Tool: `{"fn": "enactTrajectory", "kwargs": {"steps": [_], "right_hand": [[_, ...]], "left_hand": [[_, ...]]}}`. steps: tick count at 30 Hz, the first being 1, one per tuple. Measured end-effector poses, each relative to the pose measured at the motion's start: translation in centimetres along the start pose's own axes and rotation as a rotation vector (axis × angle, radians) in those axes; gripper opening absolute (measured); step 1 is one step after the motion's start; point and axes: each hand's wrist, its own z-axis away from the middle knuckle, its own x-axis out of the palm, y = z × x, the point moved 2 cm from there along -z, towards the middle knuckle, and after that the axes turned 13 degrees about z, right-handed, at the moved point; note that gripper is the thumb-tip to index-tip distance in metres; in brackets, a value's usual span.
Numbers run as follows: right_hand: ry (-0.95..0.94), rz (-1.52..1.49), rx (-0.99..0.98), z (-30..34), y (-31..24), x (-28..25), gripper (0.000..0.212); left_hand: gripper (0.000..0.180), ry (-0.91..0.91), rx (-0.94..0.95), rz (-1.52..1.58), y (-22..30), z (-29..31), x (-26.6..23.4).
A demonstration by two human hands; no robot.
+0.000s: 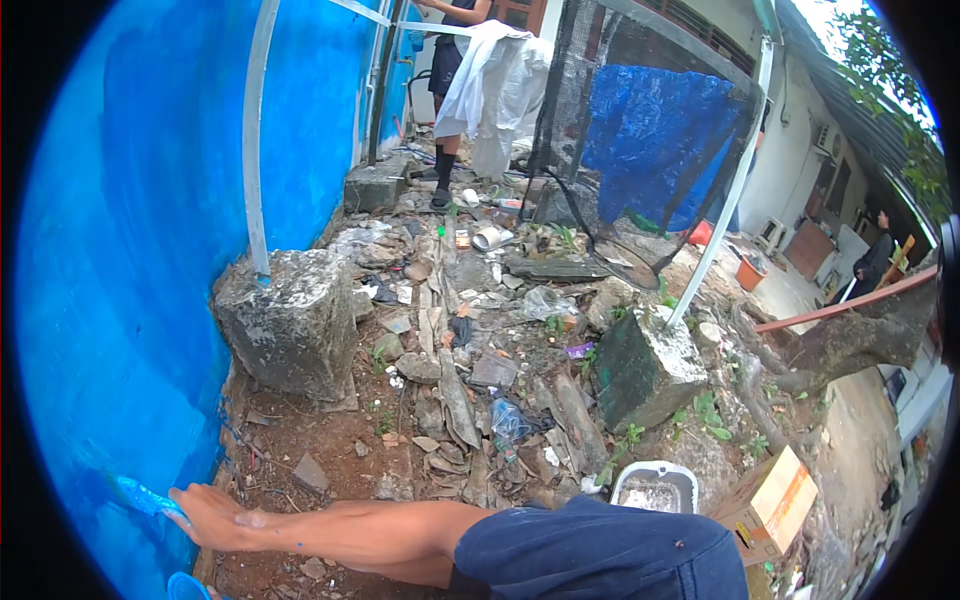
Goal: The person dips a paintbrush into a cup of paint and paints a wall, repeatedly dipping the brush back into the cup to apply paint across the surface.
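Reaching across to the left, my right hand [208,517] is closed around a paintbrush [146,496] covered in bright blue paint. The brush lies against the lower part of the blue-painted wall [150,250], where darker and lighter strokes show. At the bottom edge, a small blue cup [187,587] is partly in view, below my right hand. A sliver of my left hand [213,593] shows beside the cup and appears to hold it; the rest is cut off. My right arm has a navy sleeve.
Concrete blocks [290,325] carry metal posts. Rubble and litter cover the ground. A white-rimmed tub [655,470] and a cardboard box [770,500] stand at the right. Farther off are a person with white cloth [490,85], dark netting, a blue tarp [655,140] and another person [878,258].
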Motion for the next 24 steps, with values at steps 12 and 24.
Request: {"fn": "enactTrajectory", "kwargs": {"steps": [12, 24], "right_hand": [[0.087, 0.021, -0.013, 0.3, 0.7, 0.4, 0.023], [0.078, -0.021, -0.053, 0.2, 1.1, 0.5, 0.023]], "left_hand": [[0.074, -0.097, 0.284, -0.297, -3.1, -0.1, -0.6], [0.077, -0.173, 0.523, -0.586, -8.3, -1.1, -2.7]]}}
